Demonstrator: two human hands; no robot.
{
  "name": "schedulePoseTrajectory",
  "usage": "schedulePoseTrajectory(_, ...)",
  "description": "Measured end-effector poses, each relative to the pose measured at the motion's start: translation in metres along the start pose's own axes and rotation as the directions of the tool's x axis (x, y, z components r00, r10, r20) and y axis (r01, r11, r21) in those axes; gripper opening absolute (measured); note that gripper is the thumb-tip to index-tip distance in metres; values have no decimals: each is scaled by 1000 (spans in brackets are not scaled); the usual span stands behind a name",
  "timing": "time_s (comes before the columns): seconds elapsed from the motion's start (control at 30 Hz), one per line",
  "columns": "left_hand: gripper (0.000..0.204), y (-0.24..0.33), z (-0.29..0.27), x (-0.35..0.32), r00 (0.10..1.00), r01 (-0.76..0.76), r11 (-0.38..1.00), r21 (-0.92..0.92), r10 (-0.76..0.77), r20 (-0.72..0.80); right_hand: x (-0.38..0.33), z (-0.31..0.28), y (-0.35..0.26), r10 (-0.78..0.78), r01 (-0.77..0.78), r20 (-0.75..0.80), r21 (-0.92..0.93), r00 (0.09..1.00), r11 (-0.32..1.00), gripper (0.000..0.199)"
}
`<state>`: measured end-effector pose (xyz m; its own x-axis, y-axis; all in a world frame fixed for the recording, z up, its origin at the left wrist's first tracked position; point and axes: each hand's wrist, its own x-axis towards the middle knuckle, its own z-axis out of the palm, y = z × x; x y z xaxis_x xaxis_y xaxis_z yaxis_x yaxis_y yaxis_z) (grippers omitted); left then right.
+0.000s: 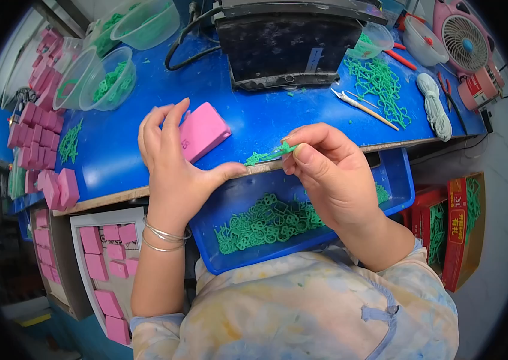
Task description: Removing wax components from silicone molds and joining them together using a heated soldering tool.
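The right hand [341, 180] pinches a small green piece [286, 149] near the frame's middle. The left hand [173, 156] is spread beside a pink block [207, 131]. Many green bits [266, 225] sit in the blue tray [399, 183] below, so lots seems left.

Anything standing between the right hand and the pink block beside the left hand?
Nothing visible stands directly between the right hand and the pink block; blue tabletop shows there. Small green pieces lie by its front edge, just to the near side of that line.
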<state>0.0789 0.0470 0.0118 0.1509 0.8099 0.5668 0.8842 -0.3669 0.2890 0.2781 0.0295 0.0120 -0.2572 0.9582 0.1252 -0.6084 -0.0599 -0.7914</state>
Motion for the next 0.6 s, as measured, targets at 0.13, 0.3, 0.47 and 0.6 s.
schedulePoseTrajectory(0.13, 92, 9, -9, -10, 993, -116, 959, -258, 102, -65, -2, 0, 6, 27, -27, 7, -2, 1000, 1000, 13)
schedulePoseTrajectory(0.3, 29, 27, -5, -19, 990, -134, 825, -548, 89, -108, -6, 10, 15, 30, -25, 49, -84, 998, 996, 12)
schedulePoseTrajectory(0.47, 23, 35, -1, -26, 989, 21, 724, -689, -117, -93, -5, 9, 11, -241, 312, 198, -637, 950, 705, 12)
schedulePoseTrajectory(0.6, 25, 36, 2, -27, 987, -46, 735, -677, -73, -146, -2, 8, 11, -321, 399, 249, -699, 914, 593, 13)
